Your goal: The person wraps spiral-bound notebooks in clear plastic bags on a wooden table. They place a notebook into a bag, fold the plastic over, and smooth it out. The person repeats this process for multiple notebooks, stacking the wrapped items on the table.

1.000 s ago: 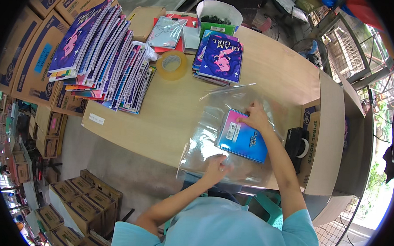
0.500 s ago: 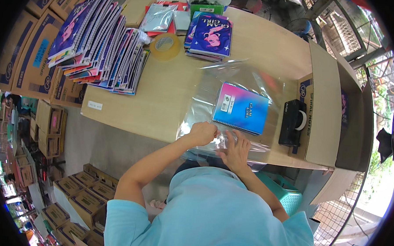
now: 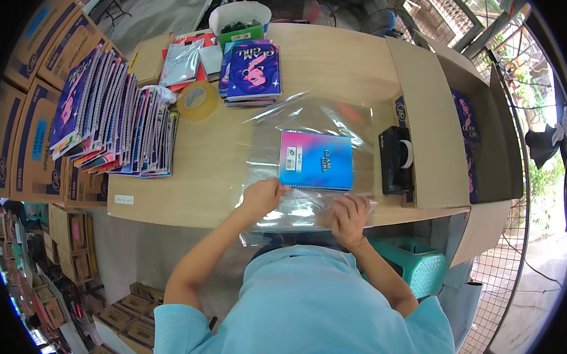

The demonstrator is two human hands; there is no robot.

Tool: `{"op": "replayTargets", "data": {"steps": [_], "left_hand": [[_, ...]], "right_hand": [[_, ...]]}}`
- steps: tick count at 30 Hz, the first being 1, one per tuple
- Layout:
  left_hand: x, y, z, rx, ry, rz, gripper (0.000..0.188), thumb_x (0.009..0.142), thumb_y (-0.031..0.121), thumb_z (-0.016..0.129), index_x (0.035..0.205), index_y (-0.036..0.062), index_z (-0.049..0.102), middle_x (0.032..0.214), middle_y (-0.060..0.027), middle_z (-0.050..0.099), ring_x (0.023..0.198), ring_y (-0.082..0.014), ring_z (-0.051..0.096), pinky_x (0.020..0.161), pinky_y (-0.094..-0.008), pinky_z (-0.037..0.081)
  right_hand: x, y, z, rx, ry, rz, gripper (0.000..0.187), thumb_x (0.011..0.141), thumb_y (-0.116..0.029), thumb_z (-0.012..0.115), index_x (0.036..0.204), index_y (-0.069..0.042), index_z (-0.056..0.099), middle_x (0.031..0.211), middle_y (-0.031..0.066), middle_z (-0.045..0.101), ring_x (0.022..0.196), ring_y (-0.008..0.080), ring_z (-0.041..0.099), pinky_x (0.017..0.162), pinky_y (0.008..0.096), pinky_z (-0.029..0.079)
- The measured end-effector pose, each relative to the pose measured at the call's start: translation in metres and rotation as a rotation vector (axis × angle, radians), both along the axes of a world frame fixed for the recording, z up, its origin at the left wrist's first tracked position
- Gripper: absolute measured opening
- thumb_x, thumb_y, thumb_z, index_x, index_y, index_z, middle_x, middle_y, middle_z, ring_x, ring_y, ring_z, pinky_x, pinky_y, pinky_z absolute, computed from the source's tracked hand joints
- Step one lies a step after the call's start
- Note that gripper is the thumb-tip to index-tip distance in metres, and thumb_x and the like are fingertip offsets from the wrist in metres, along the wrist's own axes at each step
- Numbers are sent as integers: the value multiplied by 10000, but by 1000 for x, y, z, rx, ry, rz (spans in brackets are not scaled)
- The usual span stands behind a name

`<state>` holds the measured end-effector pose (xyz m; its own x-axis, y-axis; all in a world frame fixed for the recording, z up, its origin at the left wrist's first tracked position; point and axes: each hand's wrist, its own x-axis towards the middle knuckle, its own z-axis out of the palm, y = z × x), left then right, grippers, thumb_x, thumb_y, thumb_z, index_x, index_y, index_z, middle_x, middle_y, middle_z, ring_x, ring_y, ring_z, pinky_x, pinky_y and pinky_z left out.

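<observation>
A spiral notebook with a pink-to-blue cover and a white label lies on a clear plastic sheet spread over the table. My left hand is closed on the film at the notebook's near left corner. Beyond the near right corner, my right hand has its fingers curled and pressed together on the film's near part, which hangs past the table edge. To the right stands a black tape dispenser with a white roll.
An open carton holding purple notebooks stands at right. Stacked spiral notebooks fill the left, with cartons behind. A yellow tape roll, a smaller notebook pile and a green-and-white container sit at the far side.
My view has turned, so the table appears shifted left and straighter. My right hand has moved right along the film, its spread fingers now curled in. My left hand stays at the notebook's near left corner.
</observation>
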<state>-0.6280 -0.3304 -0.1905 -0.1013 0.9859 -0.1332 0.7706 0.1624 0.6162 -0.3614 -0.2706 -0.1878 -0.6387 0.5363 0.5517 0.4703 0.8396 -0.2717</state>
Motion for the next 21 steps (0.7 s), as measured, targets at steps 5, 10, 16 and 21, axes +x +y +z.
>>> {"op": "replayTargets", "data": {"steps": [5,10,16,21], "left_hand": [[48,-7,55,484,571,-156,558,757,233,692,1279,157,508,883,-152,673,808,-338,652,766,-443,508],[-53,61,57,-223,72,-159,598,743,74,680,1306,71,480,1070,-203,596,970,-270,607,867,-425,491],[5,43,5,761,40,176,535,738,66,678,1258,114,562,1089,-154,611,966,-303,595,811,-449,485],[90,21,1,295,185,-112,811,764,394,727,1474,292,348,1436,-212,367,1275,-404,392,1053,-566,294]], "right_hand": [[-8,47,37,-47,-96,-81,304,725,-78,648,1019,-150,625,975,9,650,935,205,604,1024,534,295],[5,139,58,-573,-331,-34,157,758,-123,706,911,-101,681,808,32,686,770,208,657,783,411,469],[8,231,28,-1000,-355,48,151,714,-78,780,795,-8,674,608,68,632,525,112,591,497,287,452],[-1,261,9,-994,-387,79,145,717,-64,781,802,-11,677,595,57,630,510,117,581,482,288,443]]}}
